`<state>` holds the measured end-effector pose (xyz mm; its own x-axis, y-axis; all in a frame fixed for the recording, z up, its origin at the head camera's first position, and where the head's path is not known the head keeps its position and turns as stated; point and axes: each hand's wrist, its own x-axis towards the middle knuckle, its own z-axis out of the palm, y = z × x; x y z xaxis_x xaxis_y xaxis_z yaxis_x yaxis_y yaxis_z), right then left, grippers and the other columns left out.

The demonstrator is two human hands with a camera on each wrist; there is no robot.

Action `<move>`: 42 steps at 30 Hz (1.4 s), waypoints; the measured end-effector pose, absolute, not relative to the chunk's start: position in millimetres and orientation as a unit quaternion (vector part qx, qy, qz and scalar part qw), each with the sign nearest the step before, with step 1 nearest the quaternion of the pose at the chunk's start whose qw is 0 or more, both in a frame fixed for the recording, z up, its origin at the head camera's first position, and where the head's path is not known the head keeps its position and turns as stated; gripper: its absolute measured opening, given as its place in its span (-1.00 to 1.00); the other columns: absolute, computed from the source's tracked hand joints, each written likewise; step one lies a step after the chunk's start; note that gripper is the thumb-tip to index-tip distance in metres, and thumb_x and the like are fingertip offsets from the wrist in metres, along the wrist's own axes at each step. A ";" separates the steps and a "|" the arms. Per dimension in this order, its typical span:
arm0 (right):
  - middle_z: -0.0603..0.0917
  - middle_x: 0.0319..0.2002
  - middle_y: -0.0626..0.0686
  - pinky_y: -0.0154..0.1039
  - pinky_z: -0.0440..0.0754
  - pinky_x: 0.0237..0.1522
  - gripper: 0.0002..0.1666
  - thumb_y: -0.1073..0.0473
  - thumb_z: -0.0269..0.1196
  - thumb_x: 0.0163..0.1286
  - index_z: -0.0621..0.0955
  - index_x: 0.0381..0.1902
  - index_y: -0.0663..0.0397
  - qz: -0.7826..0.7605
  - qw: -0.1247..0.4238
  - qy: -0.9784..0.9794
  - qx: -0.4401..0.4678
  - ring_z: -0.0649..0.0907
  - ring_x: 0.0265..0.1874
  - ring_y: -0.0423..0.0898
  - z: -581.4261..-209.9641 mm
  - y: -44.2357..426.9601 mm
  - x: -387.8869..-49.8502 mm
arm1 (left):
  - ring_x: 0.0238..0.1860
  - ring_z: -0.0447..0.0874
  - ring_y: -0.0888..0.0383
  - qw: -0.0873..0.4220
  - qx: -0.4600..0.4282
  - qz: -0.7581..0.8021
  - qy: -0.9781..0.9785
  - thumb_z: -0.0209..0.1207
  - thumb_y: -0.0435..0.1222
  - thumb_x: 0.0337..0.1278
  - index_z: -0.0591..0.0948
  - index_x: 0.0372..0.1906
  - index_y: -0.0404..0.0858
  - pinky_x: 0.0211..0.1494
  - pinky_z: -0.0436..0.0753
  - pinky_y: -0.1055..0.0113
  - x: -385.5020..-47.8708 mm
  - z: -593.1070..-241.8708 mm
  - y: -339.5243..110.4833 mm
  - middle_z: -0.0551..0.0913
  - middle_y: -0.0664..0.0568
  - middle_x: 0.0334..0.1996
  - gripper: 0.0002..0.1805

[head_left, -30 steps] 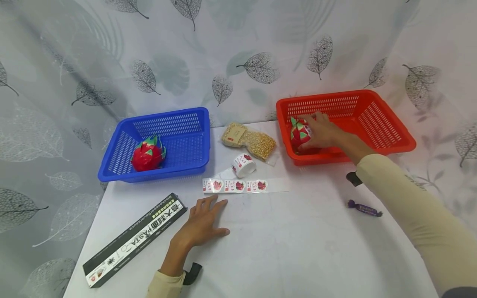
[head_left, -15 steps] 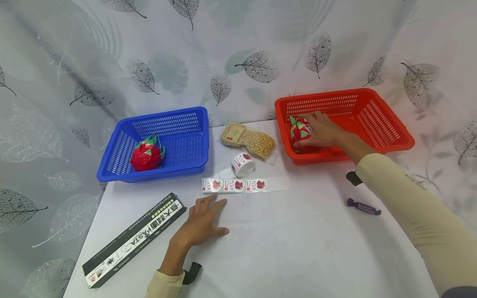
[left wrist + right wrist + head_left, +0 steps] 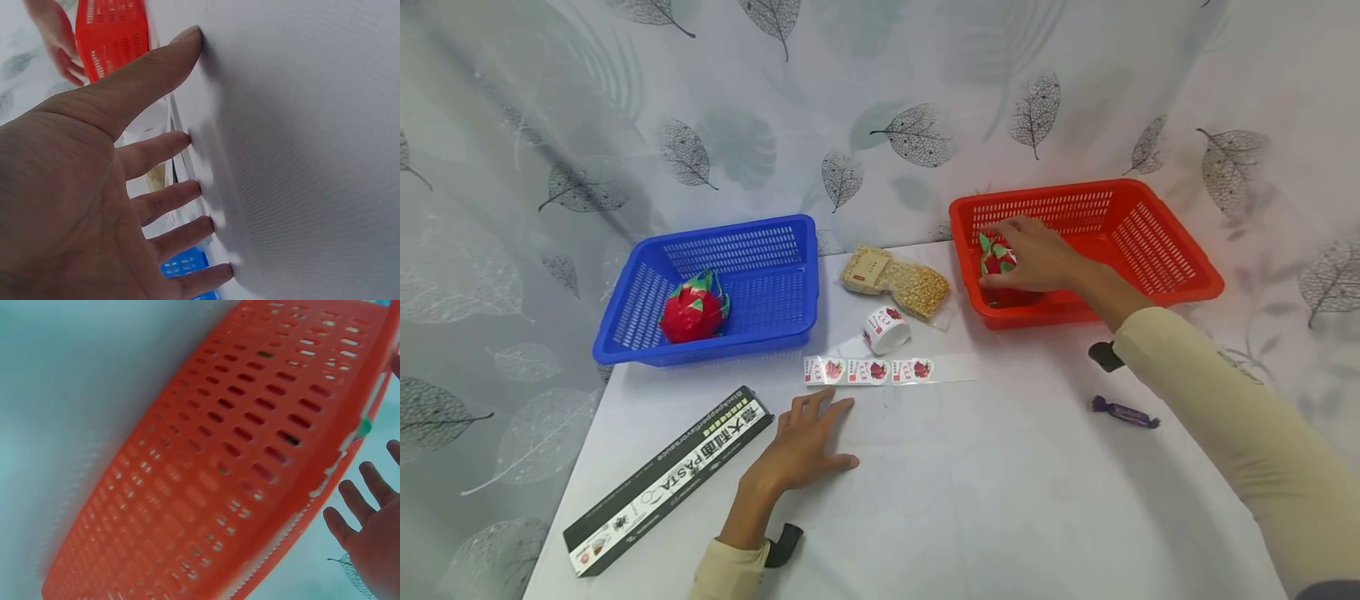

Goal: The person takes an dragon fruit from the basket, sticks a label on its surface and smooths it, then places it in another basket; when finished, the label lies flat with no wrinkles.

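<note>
My right hand (image 3: 1037,254) is over the left part of the red basket (image 3: 1150,310), beside a pink-red dragon fruit (image 3: 997,258) with green scales. The hand partly covers that fruit. In the right wrist view the fingers (image 3: 356,499) are extended above the basket's rim, holding nothing. My left hand (image 3: 801,446) rests on the white table, its fingers spread and fingertips touching the surface, as the left wrist view also shows. Another dragon fruit (image 3: 691,312) lies in the blue basket (image 3: 775,337) at the back left.
Between the baskets lie a clear bag of yellow kernels (image 3: 919,292), a label roll (image 3: 889,330) and its unrolled strip of dragon-fruit stickers (image 3: 868,372). A long pasta box (image 3: 670,483) lies left of my left hand. Below my right forearm is a purple wrapped candy (image 3: 1124,412).
My right hand has loosened from the dragon fruit in the red basket and lifted slightly, its fingers straighter. My left hand stays in place. The head view has shifted slightly.
</note>
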<state>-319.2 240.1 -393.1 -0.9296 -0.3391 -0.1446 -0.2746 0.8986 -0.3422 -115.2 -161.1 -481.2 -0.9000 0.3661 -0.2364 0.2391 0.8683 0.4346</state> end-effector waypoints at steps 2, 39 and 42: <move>0.18 0.58 0.34 0.50 0.40 0.39 0.21 -0.18 0.51 0.24 0.16 0.69 -0.06 -0.159 0.099 0.968 -0.166 0.18 0.54 0.36 -391.0 236.5 -319.0 | 0.54 0.14 -0.29 0.155 0.160 0.200 0.954 0.53 -0.02 0.13 0.40 0.57 -0.14 0.52 0.25 -0.33 -116.2 -481.7 -162.5 0.24 -0.25 0.60 -0.06; 0.24 0.66 0.13 0.34 0.18 0.60 -0.12 -0.32 0.23 0.53 0.35 0.63 -0.08 -0.268 0.050 0.914 -0.301 0.19 0.66 0.14 -424.4 25.3 -298.4 | 0.59 0.11 -0.28 0.140 0.166 0.213 0.953 0.51 0.02 0.15 0.42 0.57 -0.12 0.54 0.21 -0.35 -112.6 -488.5 -166.4 0.23 -0.23 0.62 -0.09; 0.15 0.70 0.10 0.38 0.15 0.60 -0.09 -0.37 0.20 0.53 0.29 0.67 -0.14 -0.270 0.061 0.915 -0.292 0.14 0.68 0.16 -427.2 14.4 -294.9 | 0.59 0.12 -0.28 0.141 0.168 0.211 0.953 0.51 0.01 0.15 0.42 0.56 -0.12 0.54 0.22 -0.35 -112.5 -487.3 -166.2 0.23 -0.23 0.61 -0.09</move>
<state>-294.9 14.4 -427.2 -0.8218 -0.5678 0.0468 -0.5025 0.6835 -0.5294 -112.5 -166.2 -487.3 -0.9035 0.3804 -0.1976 0.2615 0.8543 0.4491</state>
